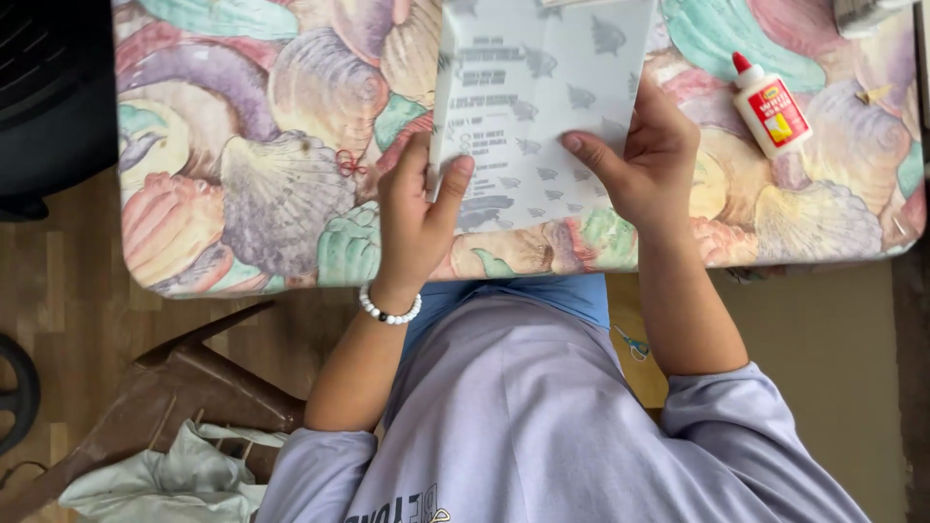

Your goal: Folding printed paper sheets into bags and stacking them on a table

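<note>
Gripped at its near edge by both hands, a sheet of grey printed paper (538,107) is held flat on a table covered in a shell-patterned cloth (271,165).

The left hand (415,218) is closed on the paper's near left corner, thumb on top and fingers underneath; a white beaded bracelet (389,310) is worn on that wrist. The right hand (649,165) is pressed onto the paper's near right part, its thumb laid flat across the sheet and its fingers curled at the right edge. Small fish shapes and blurred lines of text are printed on the paper. A white glue bottle (770,107) with a red cap is seen lying well to the right of the right hand. Lilac sleeves are worn.
</note>
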